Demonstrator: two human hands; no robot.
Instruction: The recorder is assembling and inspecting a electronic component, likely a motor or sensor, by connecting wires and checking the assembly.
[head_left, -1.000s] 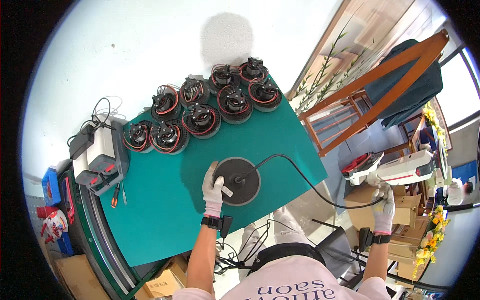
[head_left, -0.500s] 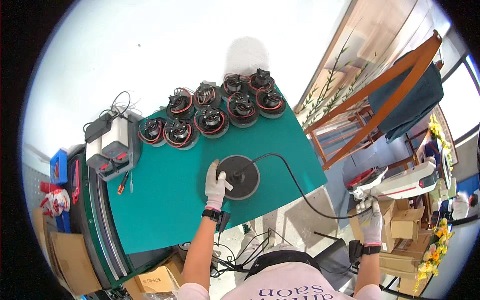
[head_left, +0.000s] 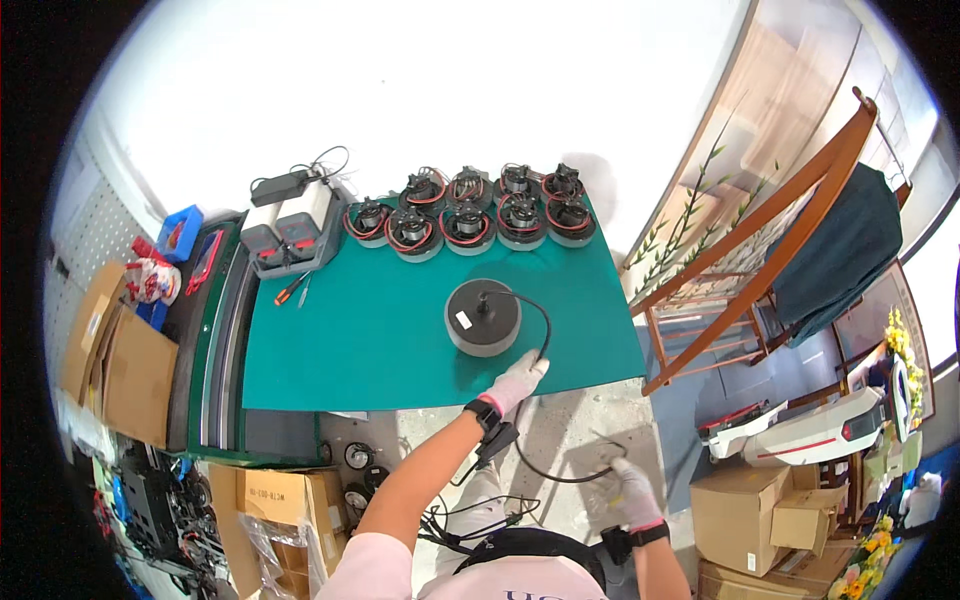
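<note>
A round black wheel with a grey rim and a small white label lies on the green mat, its black cable rising from the hub. My gloved left hand is closed round the cable at the mat's front edge, just beyond the wheel. From there the cable sags in a loop past the table edge. My gloved right hand pinches it near its free end, over the floor to the right. Both wrists wear black straps with small devices.
Several black motor units with red wires stand in two rows along the mat's back. To the left are a grey twin-bay charger and an orange-handled screwdriver. A wooden frame and cardboard boxes stand to the right.
My left hand has left the wheel's rim and now grips the cable. My right hand has come inward with the cable end. The head view has shifted.
</note>
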